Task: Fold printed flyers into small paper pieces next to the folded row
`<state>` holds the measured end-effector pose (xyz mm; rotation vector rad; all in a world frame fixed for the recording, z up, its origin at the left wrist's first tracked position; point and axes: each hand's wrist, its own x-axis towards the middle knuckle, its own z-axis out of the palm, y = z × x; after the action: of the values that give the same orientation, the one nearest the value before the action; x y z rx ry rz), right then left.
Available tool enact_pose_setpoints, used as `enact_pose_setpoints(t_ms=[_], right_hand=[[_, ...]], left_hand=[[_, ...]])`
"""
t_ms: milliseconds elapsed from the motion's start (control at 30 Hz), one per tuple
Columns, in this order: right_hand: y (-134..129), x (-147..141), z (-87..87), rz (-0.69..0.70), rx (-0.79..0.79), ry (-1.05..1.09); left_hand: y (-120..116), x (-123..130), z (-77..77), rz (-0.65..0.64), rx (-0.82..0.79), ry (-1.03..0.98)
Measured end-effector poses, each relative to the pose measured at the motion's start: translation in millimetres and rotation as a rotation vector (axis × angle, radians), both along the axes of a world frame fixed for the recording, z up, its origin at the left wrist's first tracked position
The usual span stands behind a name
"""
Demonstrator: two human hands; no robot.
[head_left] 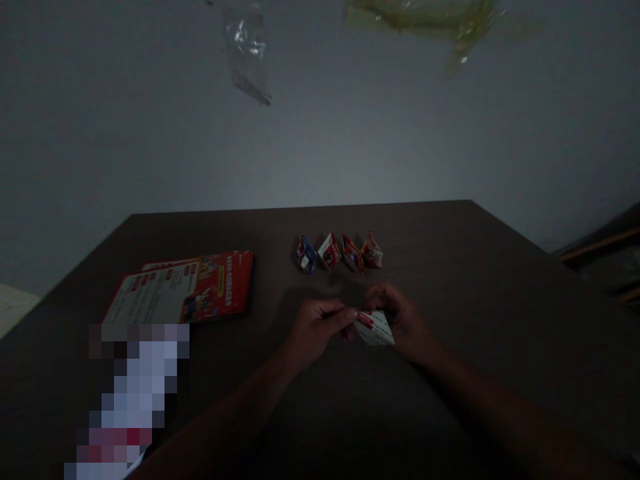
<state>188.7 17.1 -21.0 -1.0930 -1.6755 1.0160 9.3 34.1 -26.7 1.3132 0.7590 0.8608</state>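
Observation:
A small folded piece of printed paper point(376, 329), white with a red patch, is held between my two hands above the table. My left hand point(320, 330) pinches its left corner between thumb and fingers. On the other side, my right hand point(403, 323) grips the paper's right edge, its fingers curled and partly hidden behind it. Beyond my hands several folded paper shapes stand in a row: a blue one point(306, 255), a white and red one point(329, 252), a red and blue one point(353, 255) and a reddish one point(372, 252).
A stack of red and white printed sheets point(220, 283) lies on the left of the dark table point(500, 287). A pixelated area covers the lower left. Behind the table rises a grey wall point(320, 147) with clear tape point(247, 50) and yellowish tape point(425, 17). Dark shelving point(607, 247) stands at right.

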Motion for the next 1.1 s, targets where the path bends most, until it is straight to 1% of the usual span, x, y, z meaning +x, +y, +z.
enact_pose_setpoints(t_ms=[167, 300, 433, 500, 600, 733, 900, 1100], right_hand=[[1.1, 1.6, 0.3, 0.001, -0.063, 0.054], [1.1, 7.3, 2.0, 0.056, -0.150, 0.136], [2.9, 11.0, 2.2, 0.157, -0.170, 0.216], [3.9, 11.0, 2.2, 0.186, -0.186, 0.232], [4.6, 9.6, 2.8, 0.155, -0.231, 0.240], [3.9, 7.5, 3.5, 0.109, -0.247, 0.266], [2.8, 6.1, 2.1, 0.055, -0.205, 0.262], [2.2, 7.2, 1.3, 0.005, -0.139, 0.235]], left_hand=[[1.4, -0.8, -8.5, 0.032, -0.041, -0.075], [3.4, -1.7, -12.7, 0.136, -0.047, -0.102], [3.3, -3.2, -4.8, 0.262, 0.048, 0.007], [1.9, -3.4, 1.2, 0.293, 0.122, 0.062], [-0.9, -3.1, 6.4, 0.309, 0.226, 0.085], [-2.9, -2.4, 3.4, 0.335, 0.314, 0.081], [-2.9, -1.8, -0.2, 0.350, 0.320, 0.078], [-3.6, -1.2, 4.7, 0.368, 0.319, 0.072]])
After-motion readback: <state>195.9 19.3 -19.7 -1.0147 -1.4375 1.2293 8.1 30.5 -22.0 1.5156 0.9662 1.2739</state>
